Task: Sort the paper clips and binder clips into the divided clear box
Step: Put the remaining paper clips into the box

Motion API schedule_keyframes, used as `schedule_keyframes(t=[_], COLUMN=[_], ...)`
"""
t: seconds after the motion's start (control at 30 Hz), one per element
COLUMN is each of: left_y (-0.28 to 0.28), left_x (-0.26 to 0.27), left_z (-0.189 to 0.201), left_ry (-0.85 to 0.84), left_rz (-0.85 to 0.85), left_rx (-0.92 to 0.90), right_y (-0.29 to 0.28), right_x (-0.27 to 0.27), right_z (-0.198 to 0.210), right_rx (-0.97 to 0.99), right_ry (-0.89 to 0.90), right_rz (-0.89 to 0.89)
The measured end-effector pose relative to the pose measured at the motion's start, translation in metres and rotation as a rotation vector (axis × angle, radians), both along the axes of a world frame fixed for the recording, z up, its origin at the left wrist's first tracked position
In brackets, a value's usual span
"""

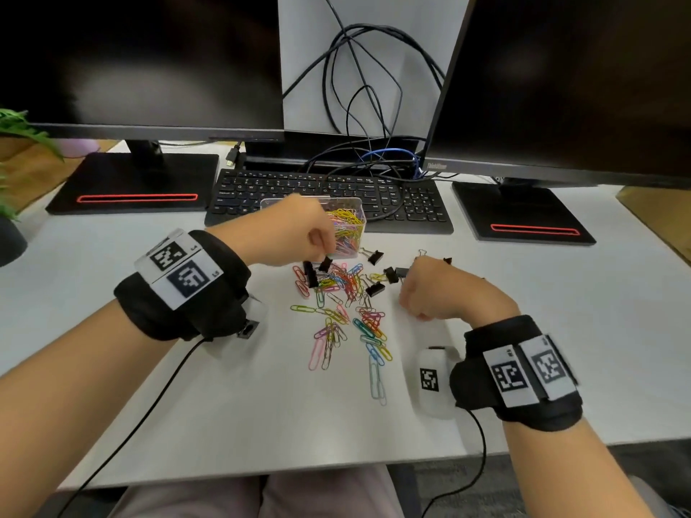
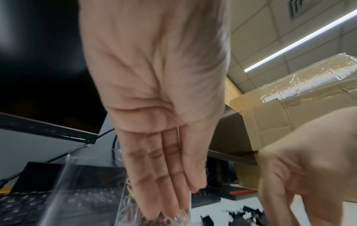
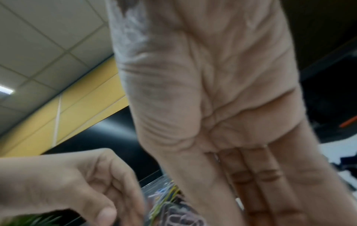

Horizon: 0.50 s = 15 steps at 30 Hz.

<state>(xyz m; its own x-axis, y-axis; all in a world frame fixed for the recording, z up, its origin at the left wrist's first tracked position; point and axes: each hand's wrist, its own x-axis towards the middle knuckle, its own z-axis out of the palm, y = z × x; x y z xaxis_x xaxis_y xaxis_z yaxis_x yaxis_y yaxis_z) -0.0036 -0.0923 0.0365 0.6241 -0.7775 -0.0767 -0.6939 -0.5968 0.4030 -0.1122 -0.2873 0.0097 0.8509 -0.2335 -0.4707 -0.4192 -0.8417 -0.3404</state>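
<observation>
A clear box (image 1: 359,204) stands before the keyboard, its right part full of coloured paper clips; its wall (image 2: 77,183) shows in the left wrist view. Loose coloured paper clips (image 1: 347,312) lie scattered on the white desk below it. Several black binder clips (image 1: 375,289) lie among and beside them. My left hand (image 1: 321,252) hangs over the pile's top edge by the box and pinches a tilted black binder clip (image 1: 324,263). My right hand (image 1: 405,282) reaches down at another binder clip (image 1: 399,272) right of the pile; its fingertips are hidden.
A black keyboard (image 1: 411,203) lies just behind the box, with tangled cables (image 1: 374,155) over it. Two monitors on black stands (image 1: 134,181) (image 1: 523,214) flank it. A white device (image 1: 433,383) sits by my right wrist. A plant (image 1: 15,136) is at far left.
</observation>
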Motion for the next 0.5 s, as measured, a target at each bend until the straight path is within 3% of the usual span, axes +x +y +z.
schedule_keyframes(t=[0.13, 0.23, 0.37, 0.5], left_y=[0.004, 0.006, 0.006, 0.004], left_x=[-0.008, -0.01, -0.017, -0.022], left_z=[-0.015, -0.027, -0.029, -0.026], left_ry=[0.013, -0.011, -0.022, -0.003], left_rz=[-0.041, -0.064, -0.098, -0.139], left_rx=[0.195, 0.325, 0.339, 0.291], right_y=[0.008, -0.001, -0.005, 0.003], right_x=[-0.001, 0.0, 0.001, 0.003], right_z=[0.003, 0.006, 0.006, -0.002], right_rx=[0.14, 0.1, -0.015, 0.004], right_ry=[-0.097, -0.171, -0.205, -0.26], right_rz=[0.097, 0.033, 0.03, 0.101])
